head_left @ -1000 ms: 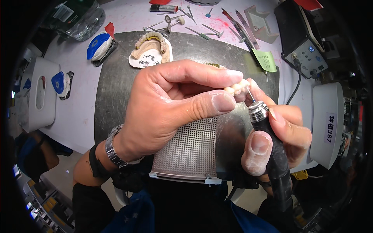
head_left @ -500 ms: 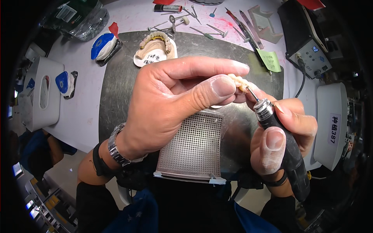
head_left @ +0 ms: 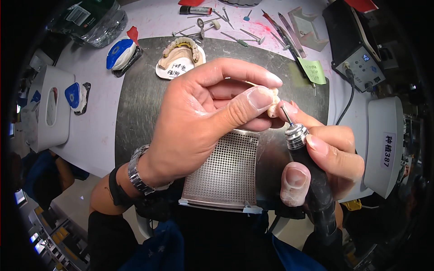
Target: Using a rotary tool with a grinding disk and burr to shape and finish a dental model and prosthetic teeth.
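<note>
Between thumb and fingers, my left hand pinches a small cream-coloured dental bridge of several joined teeth. My right hand is wrapped round a black dental handpiece with a silver collar. A thin metal bur sticks up from its tip, close to the bridge's right side; whether it touches cannot be made out. Fingers of my right hand reach up near the bridge. Behind my left hand, a plaster dental model with a row of teeth and handwriting on its base stands on the dark metal plate.
Below my hands lies a perforated metal grille. Loose burs and polishing wheels are scattered at the back. At right are a black control box and a white bin. Blue-and-white containers and a white box stand left.
The handpiece has shifted left and turned more upright, its bur moving a little down. My left hand has tilted the bridge to a more upright angle.
</note>
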Available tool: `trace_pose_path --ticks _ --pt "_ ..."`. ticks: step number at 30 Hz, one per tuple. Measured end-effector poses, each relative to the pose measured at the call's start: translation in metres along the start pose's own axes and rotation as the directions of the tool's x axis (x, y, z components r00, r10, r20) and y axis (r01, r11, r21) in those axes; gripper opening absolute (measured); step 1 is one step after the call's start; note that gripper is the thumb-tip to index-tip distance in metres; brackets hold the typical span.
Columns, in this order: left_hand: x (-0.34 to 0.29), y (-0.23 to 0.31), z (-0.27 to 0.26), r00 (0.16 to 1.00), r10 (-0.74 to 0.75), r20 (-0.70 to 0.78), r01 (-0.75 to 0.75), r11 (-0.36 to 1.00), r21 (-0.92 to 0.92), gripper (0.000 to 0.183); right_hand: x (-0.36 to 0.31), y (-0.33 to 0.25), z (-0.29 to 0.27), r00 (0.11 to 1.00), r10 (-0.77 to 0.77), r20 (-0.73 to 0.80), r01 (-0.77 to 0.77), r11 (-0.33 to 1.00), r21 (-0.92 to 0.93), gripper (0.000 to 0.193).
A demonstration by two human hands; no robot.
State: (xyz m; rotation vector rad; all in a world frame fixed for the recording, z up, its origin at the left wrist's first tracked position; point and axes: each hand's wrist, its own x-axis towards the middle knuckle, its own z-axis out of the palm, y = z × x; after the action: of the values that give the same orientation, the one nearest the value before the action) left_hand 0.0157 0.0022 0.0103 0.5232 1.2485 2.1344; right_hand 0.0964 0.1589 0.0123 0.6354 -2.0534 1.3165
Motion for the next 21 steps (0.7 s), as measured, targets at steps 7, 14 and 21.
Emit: trace_pose_path --ticks 7,14,21 --pt "-0.004 -0.003 -0.005 0.998 0.037 0.052 -0.038 0.999 0.021 0.043 -0.001 0.009 0.007 0.995 -0.051 -0.081 0.056 0.997 0.06 0.03" --pt "-0.002 -0.001 0.0 0.999 0.032 0.035 -0.032 0.999 -0.018 0.044 -0.002 0.006 0.005 0.997 -0.025 -0.067 0.024 1.0 -0.009 0.028" --pt "-0.003 -0.001 -0.001 0.998 0.047 0.052 -0.047 0.999 0.001 0.042 -0.003 0.003 0.008 0.995 -0.01 -0.099 0.009 1.0 -0.015 0.028"
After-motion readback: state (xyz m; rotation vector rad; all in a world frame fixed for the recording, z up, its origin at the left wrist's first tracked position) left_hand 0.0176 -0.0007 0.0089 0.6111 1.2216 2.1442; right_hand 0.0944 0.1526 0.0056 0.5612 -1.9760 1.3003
